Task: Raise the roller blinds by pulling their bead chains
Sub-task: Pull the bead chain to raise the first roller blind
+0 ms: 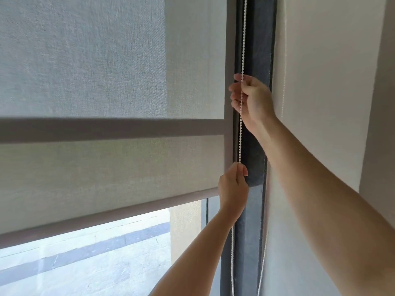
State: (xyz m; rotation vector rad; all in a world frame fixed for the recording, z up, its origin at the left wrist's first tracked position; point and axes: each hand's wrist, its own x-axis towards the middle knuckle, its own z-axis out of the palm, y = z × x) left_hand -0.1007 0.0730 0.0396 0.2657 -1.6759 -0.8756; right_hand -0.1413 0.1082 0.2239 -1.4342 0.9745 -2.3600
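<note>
A grey woven roller blind [106,167] covers most of the window, and its bottom bar [106,216] hangs partway up the glass. A white bead chain [240,137] runs down in front of the dark window frame [254,50]. My left hand [233,186] pinches this chain at the level of the blind's lower part. My right hand [250,99] is higher up, fingers curled around the same strand. The chain's other strand [262,263] hangs loose to the right, beside the wall.
A pale wall [331,82] stands right of the frame. Uncovered glass [96,263] below the blind shows a bright outdoor surface and a beige pillar [184,229]. A horizontal window bar shows through the fabric [106,129].
</note>
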